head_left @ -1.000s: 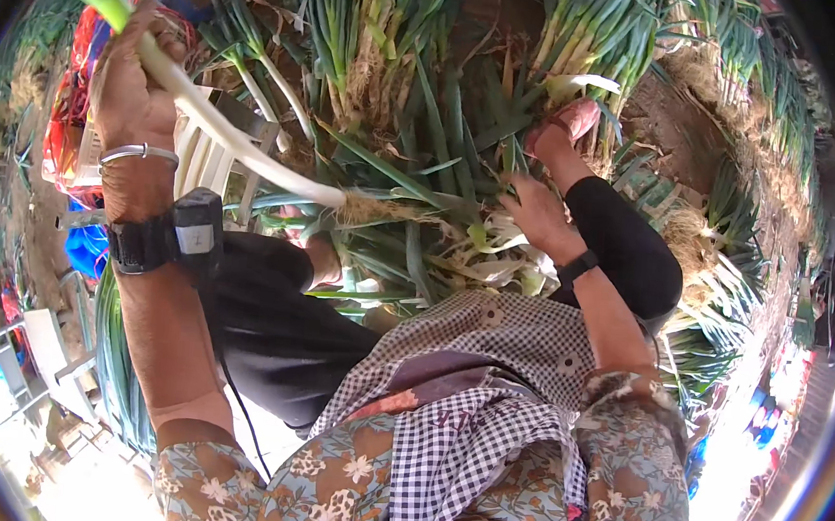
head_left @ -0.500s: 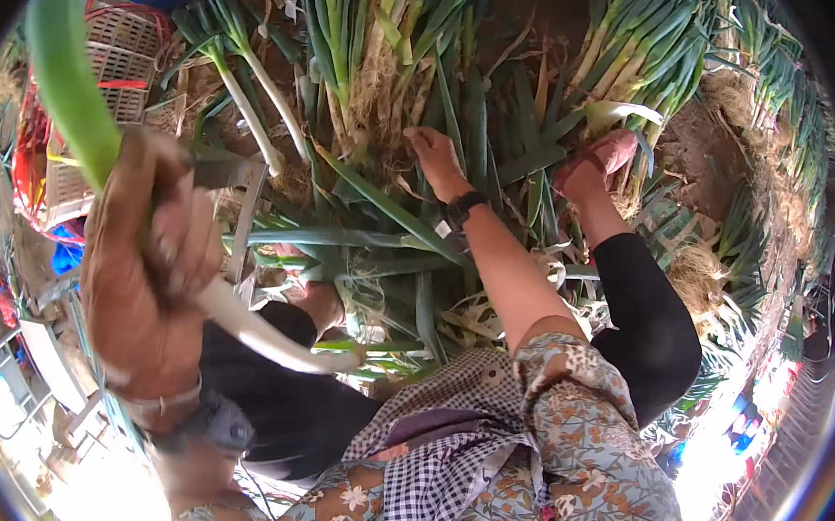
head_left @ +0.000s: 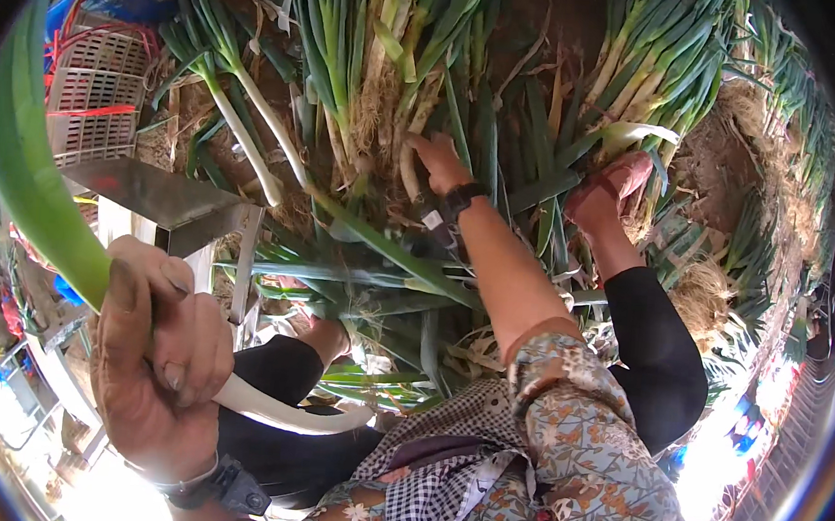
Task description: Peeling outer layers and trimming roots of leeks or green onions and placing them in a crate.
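My left hand [head_left: 159, 359] is closed round a long green onion [head_left: 281, 411], its leaves rising at the far left and its clean white shank pointing right. A large bunch of green onions [head_left: 353, 72] with dry outer skins and roots lies ahead. At its root end, my right hand [head_left: 436, 162] has its fingers closed on one unpeeled green onion [head_left: 409, 171]; some of the fingers are hidden. Two peeled green onions [head_left: 270, 129] lie left of the bunch.
A metal stool [head_left: 156, 189] stands at the left, with a woven plastic basket [head_left: 96, 83] beyond it. Another bunch of green onions [head_left: 644, 68] lies at the far right, near my foot [head_left: 617, 182]. Loose leaves [head_left: 349, 275] cover the ground between my legs.
My left hand has moved down and slightly right with its green onion, uncovering the stool. My right hand stays at the bunch, where one stalk now stands out below its fingers.
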Action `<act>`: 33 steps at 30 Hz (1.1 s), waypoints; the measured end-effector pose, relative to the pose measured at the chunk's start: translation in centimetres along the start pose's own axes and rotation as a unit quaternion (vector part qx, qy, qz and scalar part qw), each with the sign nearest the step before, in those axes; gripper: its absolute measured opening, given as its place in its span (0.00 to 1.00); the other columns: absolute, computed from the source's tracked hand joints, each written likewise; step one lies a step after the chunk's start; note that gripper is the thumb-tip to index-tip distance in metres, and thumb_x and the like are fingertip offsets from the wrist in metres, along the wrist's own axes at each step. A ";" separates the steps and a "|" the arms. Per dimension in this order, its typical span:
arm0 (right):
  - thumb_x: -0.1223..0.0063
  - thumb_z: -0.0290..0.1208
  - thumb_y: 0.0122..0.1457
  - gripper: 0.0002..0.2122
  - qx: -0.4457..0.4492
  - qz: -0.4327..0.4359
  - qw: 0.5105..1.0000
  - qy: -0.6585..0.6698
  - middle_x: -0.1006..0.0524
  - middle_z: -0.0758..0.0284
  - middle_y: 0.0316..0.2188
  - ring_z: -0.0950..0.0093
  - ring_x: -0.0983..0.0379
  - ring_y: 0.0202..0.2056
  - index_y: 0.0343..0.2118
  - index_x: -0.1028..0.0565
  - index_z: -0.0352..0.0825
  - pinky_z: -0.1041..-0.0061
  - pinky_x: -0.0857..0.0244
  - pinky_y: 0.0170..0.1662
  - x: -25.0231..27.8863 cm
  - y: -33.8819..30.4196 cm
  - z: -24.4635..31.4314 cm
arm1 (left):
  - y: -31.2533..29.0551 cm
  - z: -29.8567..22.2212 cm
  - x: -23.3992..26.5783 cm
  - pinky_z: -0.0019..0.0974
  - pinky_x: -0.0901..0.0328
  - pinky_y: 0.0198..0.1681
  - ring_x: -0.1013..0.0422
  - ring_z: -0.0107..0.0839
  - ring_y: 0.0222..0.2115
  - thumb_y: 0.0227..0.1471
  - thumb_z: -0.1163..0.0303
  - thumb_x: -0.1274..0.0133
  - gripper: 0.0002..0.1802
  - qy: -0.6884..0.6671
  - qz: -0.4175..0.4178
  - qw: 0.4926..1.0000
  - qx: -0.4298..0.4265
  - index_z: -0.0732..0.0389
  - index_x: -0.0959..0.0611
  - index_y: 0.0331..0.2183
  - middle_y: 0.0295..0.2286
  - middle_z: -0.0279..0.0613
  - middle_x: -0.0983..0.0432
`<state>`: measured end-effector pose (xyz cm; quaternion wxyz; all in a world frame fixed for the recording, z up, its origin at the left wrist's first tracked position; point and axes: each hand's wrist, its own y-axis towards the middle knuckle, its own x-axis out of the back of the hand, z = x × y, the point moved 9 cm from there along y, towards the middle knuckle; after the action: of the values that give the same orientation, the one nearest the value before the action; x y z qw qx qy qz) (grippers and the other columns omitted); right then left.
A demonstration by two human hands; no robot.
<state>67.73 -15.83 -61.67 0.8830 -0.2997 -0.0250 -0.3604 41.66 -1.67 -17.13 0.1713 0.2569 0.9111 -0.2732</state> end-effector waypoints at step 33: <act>0.57 0.33 0.64 0.11 -0.067 0.394 0.760 0.513 0.31 0.66 0.31 0.74 0.30 0.27 0.46 0.37 0.34 0.73 0.32 0.31 4.0 -51.5 25.7 | -2.4 7.2 -5.3 0.22 0.51 0.13 0.43 0.15 0.10 0.54 0.62 0.48 0.15 0.143 0.223 0.964 0.011 0.64 0.19 0.36 0.24 0.42 0.21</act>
<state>41.57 -33.13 -13.18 0.8053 -0.1121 0.5764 -0.0818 45.85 -9.62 -19.41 0.0927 0.4920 0.8427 -0.1982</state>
